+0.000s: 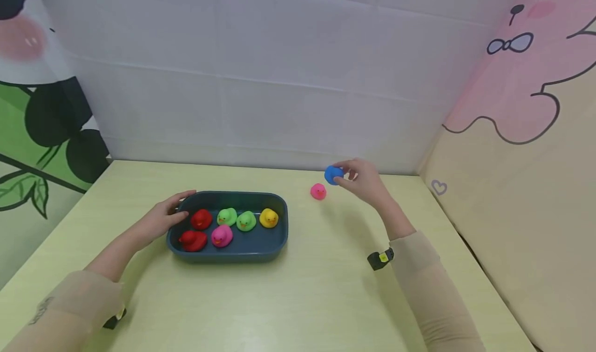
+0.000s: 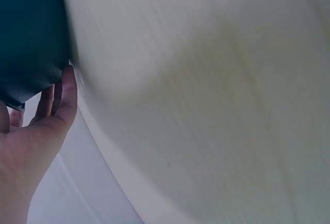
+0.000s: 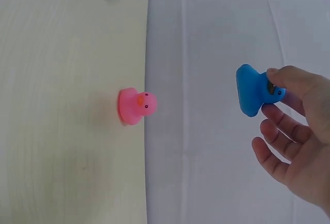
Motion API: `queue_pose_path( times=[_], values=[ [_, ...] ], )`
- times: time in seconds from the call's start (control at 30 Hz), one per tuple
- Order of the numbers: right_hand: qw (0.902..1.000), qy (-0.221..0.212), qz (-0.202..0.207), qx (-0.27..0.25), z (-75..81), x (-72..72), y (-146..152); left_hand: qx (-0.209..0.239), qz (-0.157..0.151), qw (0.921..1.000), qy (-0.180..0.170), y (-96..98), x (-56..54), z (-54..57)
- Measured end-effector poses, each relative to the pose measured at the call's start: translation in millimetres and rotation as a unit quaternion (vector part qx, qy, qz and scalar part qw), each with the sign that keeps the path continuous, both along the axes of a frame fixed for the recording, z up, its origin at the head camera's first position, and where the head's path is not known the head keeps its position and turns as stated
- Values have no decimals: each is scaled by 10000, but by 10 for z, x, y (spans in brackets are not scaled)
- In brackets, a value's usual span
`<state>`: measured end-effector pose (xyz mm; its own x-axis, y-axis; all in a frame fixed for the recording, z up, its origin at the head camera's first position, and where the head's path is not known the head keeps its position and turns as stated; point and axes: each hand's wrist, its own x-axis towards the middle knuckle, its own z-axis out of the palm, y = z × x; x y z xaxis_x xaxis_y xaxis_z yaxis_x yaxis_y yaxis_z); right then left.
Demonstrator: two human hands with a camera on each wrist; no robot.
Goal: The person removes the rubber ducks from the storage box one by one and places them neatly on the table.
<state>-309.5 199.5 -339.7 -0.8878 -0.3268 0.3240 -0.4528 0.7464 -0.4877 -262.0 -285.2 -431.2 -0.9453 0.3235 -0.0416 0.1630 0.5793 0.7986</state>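
Note:
My right hand (image 1: 362, 182) pinches a blue rubber duck (image 1: 333, 175) by its head between thumb and fingers, held above the table. The other fingers are loosely bent in the right wrist view, away from the blue duck (image 3: 251, 91). Below and beside it, a pink rubber duck (image 1: 318, 191) stands on the table. My left hand (image 1: 160, 218) grips the left end of a dark blue-green tray (image 1: 261, 246), thumb at the rim and fingers along the outer wall. Inside are two red ducks (image 1: 193, 240), two green ducks (image 1: 246, 221), a yellow duck (image 1: 268, 218) and another pink duck (image 1: 222, 235).
The pale wooden table (image 1: 298, 300) meets a white cloth backdrop (image 1: 279, 83) at its far edge. Cartoon-printed panels stand at both sides, a pink figure (image 1: 517, 83) on the right one. Each wrist carries a small black camera (image 1: 379, 259).

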Motion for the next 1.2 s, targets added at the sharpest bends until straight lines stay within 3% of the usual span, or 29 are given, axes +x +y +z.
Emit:
queue_pose_path(
  times=[0.57, 0.8, 1.2],
  values=[
    [9977, -156, -589, -286, -424, -239, 240, -6, -41, 10000, -6, -19, 3, 2],
    [9964, -196, -654, -496, -589, -320, 301, 21, -8, 10000, -69, -21, 10, 13],
    [9934, -589, -972, -180, -866, -416, 349, 12, 6, 10000, -50, -7, 28, 14]
  ],
)
